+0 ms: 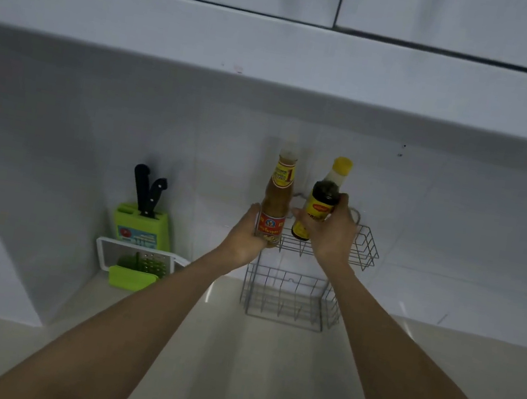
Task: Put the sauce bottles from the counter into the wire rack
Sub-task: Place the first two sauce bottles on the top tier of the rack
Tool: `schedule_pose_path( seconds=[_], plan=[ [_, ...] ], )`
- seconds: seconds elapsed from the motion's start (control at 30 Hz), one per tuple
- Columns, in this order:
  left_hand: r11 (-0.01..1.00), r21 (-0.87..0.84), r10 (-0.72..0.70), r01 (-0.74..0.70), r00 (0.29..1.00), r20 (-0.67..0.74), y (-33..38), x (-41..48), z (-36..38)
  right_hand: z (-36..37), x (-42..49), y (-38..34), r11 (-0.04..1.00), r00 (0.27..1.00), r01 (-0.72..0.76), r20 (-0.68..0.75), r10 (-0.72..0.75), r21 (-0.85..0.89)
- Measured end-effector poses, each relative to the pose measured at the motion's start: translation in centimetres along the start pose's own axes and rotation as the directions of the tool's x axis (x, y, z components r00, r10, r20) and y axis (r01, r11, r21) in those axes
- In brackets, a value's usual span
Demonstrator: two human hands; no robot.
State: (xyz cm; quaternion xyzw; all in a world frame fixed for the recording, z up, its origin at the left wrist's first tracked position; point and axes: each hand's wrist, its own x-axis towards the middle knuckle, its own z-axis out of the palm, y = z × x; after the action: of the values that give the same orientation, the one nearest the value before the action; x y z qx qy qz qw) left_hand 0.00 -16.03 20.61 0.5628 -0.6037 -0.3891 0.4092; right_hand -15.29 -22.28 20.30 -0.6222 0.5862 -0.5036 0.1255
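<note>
1. Just beyond and below both hands hangs the wire rack (pixel 365 246), a two-tier basket on the wall; its upper tier sits right under the fingers, while the lower tier (pixel 287 301) lies nearer the forearms, down toward the counter (pixel 228 366).
2. The left hand (pixel 246 236) is wrapped around the base of the amber sauce bottle (pixel 276 198), fingers closed on its lower label. The bottle stands nearly upright, long axis vertical, cap pointing away from the wrist.
3. The right hand (pixel 327 232) is closed around the dark sauce bottle (pixel 318 204) at mid-body, thumb on the near side and fingers curled behind. This bottle leans slightly, its yellow cap tipped up and to the right.
4. The two bottles are just beside each other between the hands, their bases level with the front rim of the upper tier. Whether either base already rests on the wire floor I cannot tell.
5. The relation that matters: the upper tier lies straight down and a little beyond each bottle's base, so, as I judge it, the next move is a short lowering along each bottle's own axis. The right hand is nearer the middle of the basket; the left sits at its left edge, where the amber bottle may catch the side wire.
6. Well off to the left of the left hand stand a green knife block (pixel 144 225) and a grater (pixel 138 262), clear of the work.
</note>
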Motion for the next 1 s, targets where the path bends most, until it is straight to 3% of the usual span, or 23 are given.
schedule_pose_path(
  seconds=[0.43,0.77,1.0],
  plan=[
    [0.990,-0.139,-0.014,0.019,0.999,0.040,0.1,-0.3,0.4,1.9,0.5,1.6,0.997,0.987,0.016,0.159,-0.004,-0.070],
    [0.997,-0.050,-0.060,0.061,0.998,0.010,-1.6,0.3,0.5,1.4,0.6,1.8,0.986,0.926,0.048,0.378,0.016,-0.159],
    [0.997,-0.021,-0.071,0.071,0.997,0.010,-2.1,0.6,0.5,1.3,0.4,1.7,0.993,0.917,0.026,0.398,0.022,-0.114]
  ],
)
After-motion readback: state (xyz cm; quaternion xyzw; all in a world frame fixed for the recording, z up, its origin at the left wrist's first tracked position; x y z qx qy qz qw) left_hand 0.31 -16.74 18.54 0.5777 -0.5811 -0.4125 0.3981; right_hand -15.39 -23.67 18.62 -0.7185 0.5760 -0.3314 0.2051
